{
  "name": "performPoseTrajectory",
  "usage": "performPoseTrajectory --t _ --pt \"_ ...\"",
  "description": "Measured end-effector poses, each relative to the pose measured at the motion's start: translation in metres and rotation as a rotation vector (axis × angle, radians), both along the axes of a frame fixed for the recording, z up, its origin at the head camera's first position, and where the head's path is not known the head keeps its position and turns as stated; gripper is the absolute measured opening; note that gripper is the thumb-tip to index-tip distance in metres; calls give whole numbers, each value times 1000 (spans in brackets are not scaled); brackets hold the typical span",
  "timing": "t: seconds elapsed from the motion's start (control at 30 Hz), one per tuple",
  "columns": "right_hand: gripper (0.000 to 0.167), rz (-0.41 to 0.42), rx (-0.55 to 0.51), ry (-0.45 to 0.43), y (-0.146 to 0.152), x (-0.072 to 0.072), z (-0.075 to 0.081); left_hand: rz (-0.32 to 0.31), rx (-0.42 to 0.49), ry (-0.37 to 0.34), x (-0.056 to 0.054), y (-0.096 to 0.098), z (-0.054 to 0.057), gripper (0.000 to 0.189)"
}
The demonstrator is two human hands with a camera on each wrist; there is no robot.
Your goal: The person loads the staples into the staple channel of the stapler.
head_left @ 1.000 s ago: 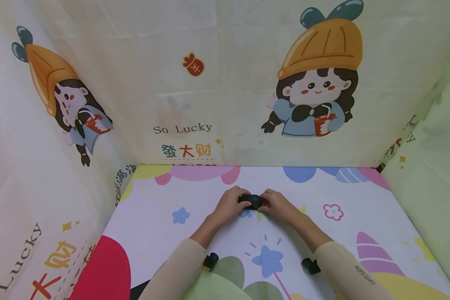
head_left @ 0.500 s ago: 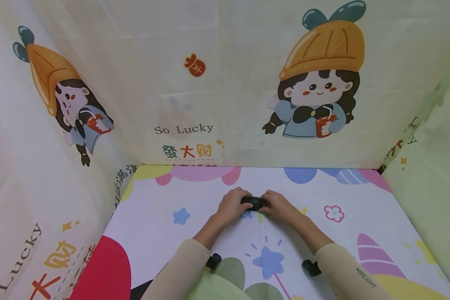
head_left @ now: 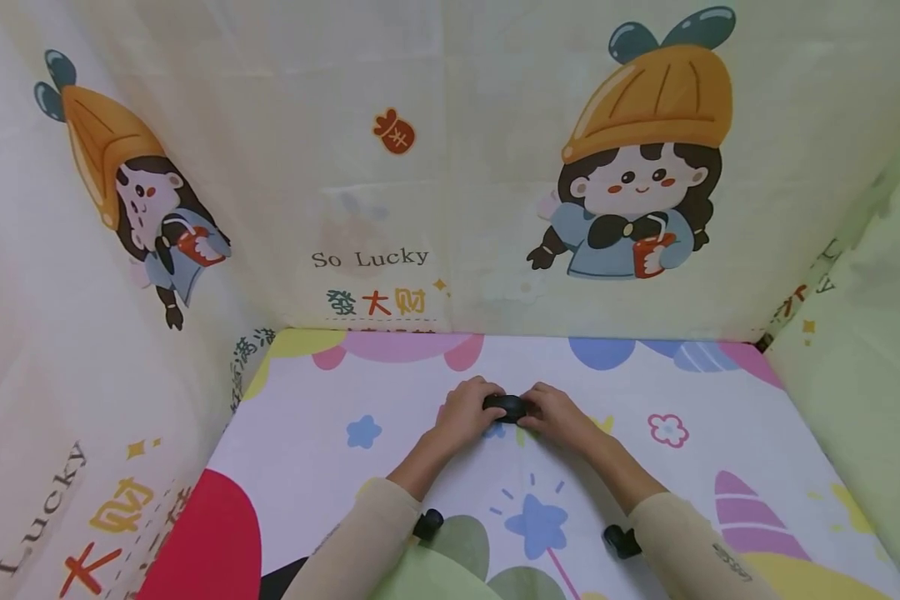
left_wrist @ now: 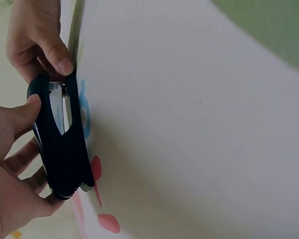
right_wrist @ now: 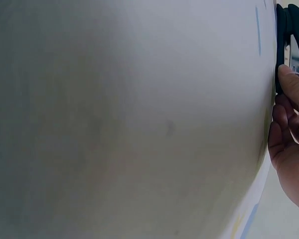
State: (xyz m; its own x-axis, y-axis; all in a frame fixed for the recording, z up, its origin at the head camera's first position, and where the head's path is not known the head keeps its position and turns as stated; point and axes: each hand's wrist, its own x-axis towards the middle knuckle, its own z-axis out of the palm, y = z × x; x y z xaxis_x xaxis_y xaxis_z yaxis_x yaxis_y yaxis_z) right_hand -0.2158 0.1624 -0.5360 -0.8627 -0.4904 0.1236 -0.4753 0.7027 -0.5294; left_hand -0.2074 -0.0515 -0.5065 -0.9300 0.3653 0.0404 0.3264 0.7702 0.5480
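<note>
A black stapler (head_left: 506, 407) is held low over the patterned tabletop between the two hands. My left hand (head_left: 465, 411) grips its rounded body from the left side, thumb and fingers spread along it. In the left wrist view the stapler (left_wrist: 65, 154) shows a metal strip through the opening in its side, with the left hand (left_wrist: 12, 174) behind it. My right hand (head_left: 557, 414) pinches the other end, its thumb on the base. The right wrist view catches just part of the stapler (right_wrist: 281, 50) and the right hand (right_wrist: 291, 134) at the edge.
The printed tabletop cover (head_left: 300, 467) runs back to a cloth wall (head_left: 487, 208) with cartoon prints. Further cloth walls enclose the left and right sides. Small black devices (head_left: 429, 524) sit at both forearms.
My left hand and the stapler's left end have shifted slightly to the right in the head view. Both hands keep hold of the stapler, and the right hand has barely moved.
</note>
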Motion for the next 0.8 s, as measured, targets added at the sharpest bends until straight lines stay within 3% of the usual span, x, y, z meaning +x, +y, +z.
performPoseTrajectory --t 0.27,0.57,0.8 --pt "28 -16 0 -8 -1 3 3 -25 75 1 1 -4 2 25" --pt "32 -2 -4 1 0 4 3 -43 81 -29 1 -7 3 28" --pt "36 -12 -17 -23 5 7 7 -78 75 -54 0 -13 7 43"
